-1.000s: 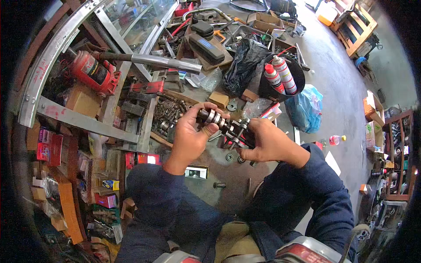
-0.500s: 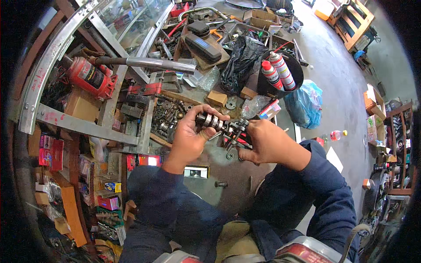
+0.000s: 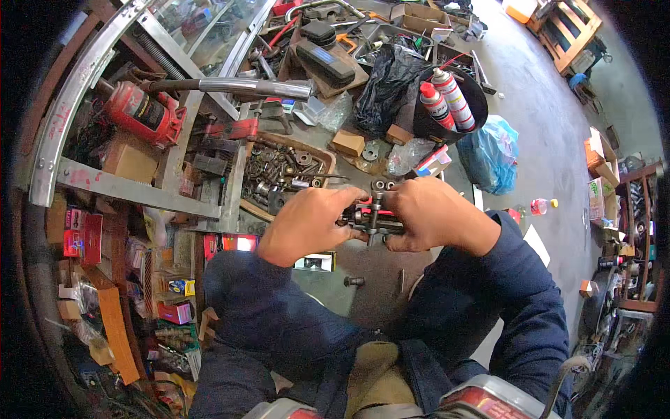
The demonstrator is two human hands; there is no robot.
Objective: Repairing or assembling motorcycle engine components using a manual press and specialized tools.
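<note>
Both my hands hold a dark metal assembly (image 3: 375, 218) in front of me, with a bright upright rod across its middle. Fingers of my left hand (image 3: 307, 218) curl round its left end and cover most of it. My right hand (image 3: 438, 213) grips the right end, thumb underneath. Something red shows between the hands, too hidden to name. Just beyond my fingers lie small metal rings (image 3: 382, 186). Nearer to me a short flanged metal piece (image 3: 354, 281) and a thin pin (image 3: 401, 280) lie on the floor.
A wooden tray (image 3: 328, 162) of loose metal parts stands beyond my left hand. Two spray cans (image 3: 453, 103) stand in a black bucket (image 3: 477, 105), beside a blue plastic bag (image 3: 497, 157). A red jack (image 3: 143, 115) sits by the metal frame (image 3: 143, 190) at left.
My left hand has turned over and slid right, closer to my right hand, covering the ringed shaft seen before. The held assembly has turned, its rod now upright.
</note>
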